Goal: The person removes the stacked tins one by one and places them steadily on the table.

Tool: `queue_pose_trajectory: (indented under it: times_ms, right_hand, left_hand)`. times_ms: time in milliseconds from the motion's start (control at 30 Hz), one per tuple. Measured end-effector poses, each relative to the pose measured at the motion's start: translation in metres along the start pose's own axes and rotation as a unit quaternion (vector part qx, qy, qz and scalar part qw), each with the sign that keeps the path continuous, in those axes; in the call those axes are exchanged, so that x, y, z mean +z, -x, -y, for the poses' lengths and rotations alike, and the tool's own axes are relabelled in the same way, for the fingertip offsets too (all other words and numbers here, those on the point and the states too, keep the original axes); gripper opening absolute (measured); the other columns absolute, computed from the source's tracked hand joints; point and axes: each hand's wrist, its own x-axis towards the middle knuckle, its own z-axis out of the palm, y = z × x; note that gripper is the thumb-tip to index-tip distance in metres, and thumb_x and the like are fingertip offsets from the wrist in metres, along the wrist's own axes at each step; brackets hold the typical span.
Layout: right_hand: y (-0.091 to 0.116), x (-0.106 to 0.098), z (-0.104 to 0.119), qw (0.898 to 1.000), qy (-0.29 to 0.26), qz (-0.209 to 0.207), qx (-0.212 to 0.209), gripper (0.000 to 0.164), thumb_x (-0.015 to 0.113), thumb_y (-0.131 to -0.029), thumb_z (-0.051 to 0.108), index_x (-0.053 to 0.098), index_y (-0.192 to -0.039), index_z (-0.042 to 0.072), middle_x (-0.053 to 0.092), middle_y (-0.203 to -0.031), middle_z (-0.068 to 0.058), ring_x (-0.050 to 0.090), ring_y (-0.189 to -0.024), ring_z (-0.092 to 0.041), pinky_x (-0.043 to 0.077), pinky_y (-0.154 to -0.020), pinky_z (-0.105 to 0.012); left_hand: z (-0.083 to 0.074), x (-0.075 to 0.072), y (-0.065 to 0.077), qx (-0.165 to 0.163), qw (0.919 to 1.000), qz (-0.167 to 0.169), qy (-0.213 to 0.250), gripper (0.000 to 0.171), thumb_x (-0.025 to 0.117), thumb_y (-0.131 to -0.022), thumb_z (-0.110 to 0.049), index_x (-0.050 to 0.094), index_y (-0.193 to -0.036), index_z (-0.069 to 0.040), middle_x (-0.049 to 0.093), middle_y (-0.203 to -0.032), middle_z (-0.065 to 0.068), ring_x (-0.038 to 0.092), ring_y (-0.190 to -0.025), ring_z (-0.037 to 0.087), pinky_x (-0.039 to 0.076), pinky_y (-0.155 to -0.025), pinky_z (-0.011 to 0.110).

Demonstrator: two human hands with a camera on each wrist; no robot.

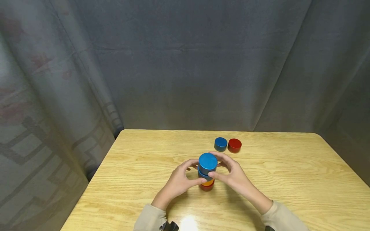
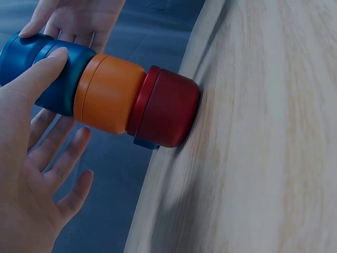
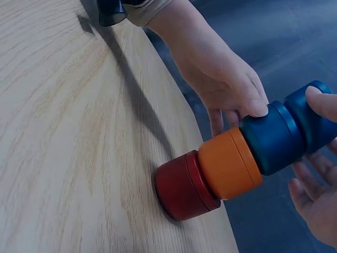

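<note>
Several small lidded canisters stand stacked upright on the table. At the bottom is a red canister [image 2: 166,108], then an orange canister [image 2: 110,95], then a blue canister [image 3: 268,139], with another blue canister [image 1: 208,163] on top. My left hand [image 1: 180,180] grips the lower blue canister between thumb and fingers. My right hand [image 1: 235,178] holds the top blue canister from the right side, its thumb on the near face and its fingers behind. Both wrist views show the top canister against the one below, slightly out of line with it.
Behind the stack, a blue canister [image 1: 220,144] and a red canister [image 1: 234,145] stand side by side on the wooden table [image 1: 150,147]. Grey curtains [image 1: 185,70] hang behind the table's far edge and at its sides.
</note>
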Motion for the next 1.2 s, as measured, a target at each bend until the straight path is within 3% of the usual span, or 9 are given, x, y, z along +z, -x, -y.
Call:
queue_pose_trajectory:
  times_ms: [300, 600, 967, 1200]
  right_hand:
    - [0.000, -0.006, 0.001, 1.000, 0.007, -0.016, 0.004, 0.058, 0.077, -0.086, 0.009, 0.054, -0.139, 0.009, 0.063, -0.130, -0.009, 0.058, -0.115, -0.016, 0.047, -0.098, -0.050]
    - [0.002, -0.015, -0.001, 0.999, 0.009, -0.036, -0.002, 0.056, 0.076, -0.086, 0.006, 0.054, -0.138, 0.008, 0.064, -0.127, -0.010, 0.059, -0.112, -0.009, 0.049, -0.096, -0.037]
    - [0.007, -0.025, -0.006, 0.998, 0.014, -0.060, 0.030, 0.056, 0.076, -0.088, 0.008, 0.054, -0.139, 0.008, 0.064, -0.127, -0.011, 0.059, -0.108, -0.006, 0.047, -0.094, -0.024]
    - [0.010, -0.033, -0.010, 0.996, 0.021, -0.073, 0.036, 0.056, 0.076, -0.087, 0.007, 0.054, -0.138, 0.008, 0.063, -0.127, -0.014, 0.059, -0.107, -0.004, 0.047, -0.093, -0.022]
  left_hand:
    - [-0.002, -0.002, -0.001, -0.011, 0.9999, 0.006, -0.004, 0.061, 0.080, -0.082, -0.042, 0.058, -0.135, -0.020, 0.063, -0.123, -0.008, 0.060, -0.110, 0.015, 0.046, -0.097, 0.047]
    - [-0.003, -0.001, -0.002, -0.013, 0.9999, 0.006, -0.002, 0.059, 0.080, -0.083, -0.042, 0.058, -0.135, -0.024, 0.063, -0.123, -0.011, 0.059, -0.109, 0.011, 0.046, -0.097, 0.046]
    - [0.000, 0.000, -0.003, -0.005, 1.0000, 0.000, 0.001, 0.058, 0.080, -0.083, -0.040, 0.059, -0.134, -0.022, 0.064, -0.121, -0.009, 0.060, -0.107, 0.013, 0.047, -0.095, 0.046]
    - [-0.002, 0.000, 0.000, -0.012, 0.9999, 0.001, 0.003, 0.059, 0.082, -0.082, -0.040, 0.059, -0.134, -0.023, 0.063, -0.122, -0.011, 0.060, -0.108, 0.013, 0.046, -0.096, 0.046]
